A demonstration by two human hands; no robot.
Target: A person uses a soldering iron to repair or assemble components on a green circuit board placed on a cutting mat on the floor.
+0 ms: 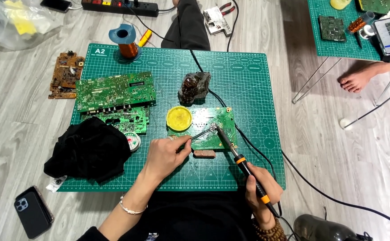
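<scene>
My right hand point(259, 189) grips a black and orange soldering iron point(244, 165), its tip touching a green circuit board point(221, 120) on the cutting mat. My left hand point(166, 154) pinches thin metal tweezers point(201, 134) whose tips meet the iron's tip on that board. A round yellow tin point(179, 118) rests against the board's left end. A small reddish block point(204, 153) lies just below the board.
A green cutting mat point(248, 80) covers the wooden floor. On it lie larger green boards point(114, 91), a black cloth point(88, 149), a solder reel point(134, 142), a copper coil point(126, 44) and a dark brown lump point(194, 87). A phone point(32, 212) lies lower left. Another person's bare foot point(358, 79) is at right.
</scene>
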